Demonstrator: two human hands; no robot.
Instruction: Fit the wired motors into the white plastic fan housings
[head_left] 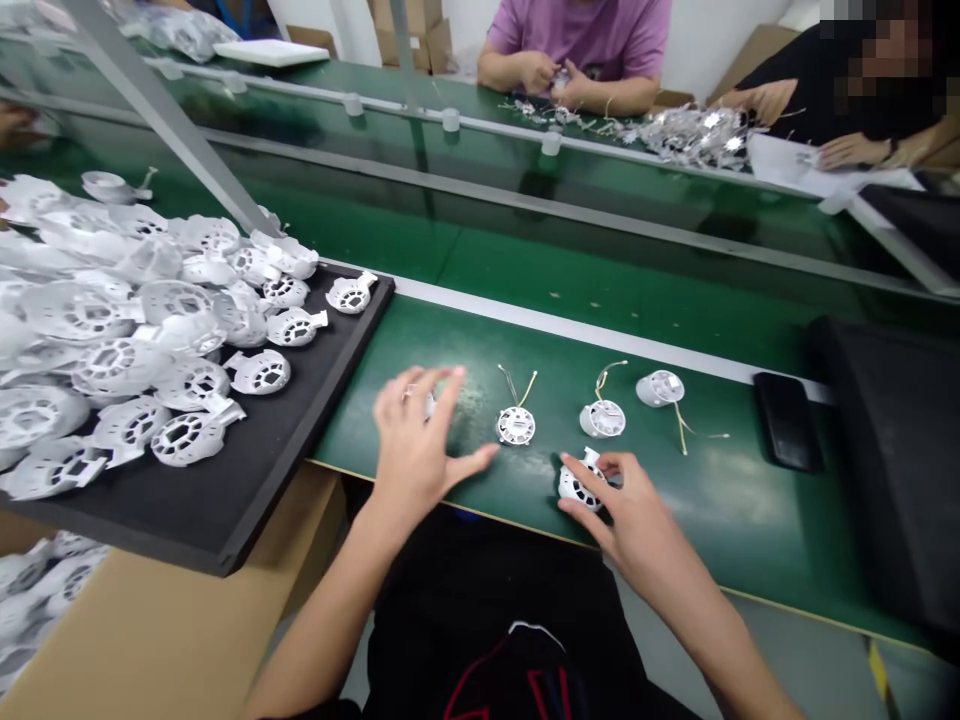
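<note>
My right hand has its thumb and fingers around the edge of a white slotted plastic cover, close to the table's front edge. My left hand hovers above the green table with fingers spread and nothing held. Behind its fingers shows part of a white piece, mostly hidden. Between the hands lies a round white unit with thin wires. Beyond the right hand are two more: a wired white cylinder and another lying on its side.
At left, a black tray carries a heap of white slotted covers. A black phone and a dark bag-like object are at right. A metal rail crosses behind; two people work beyond it near a pile of wired parts.
</note>
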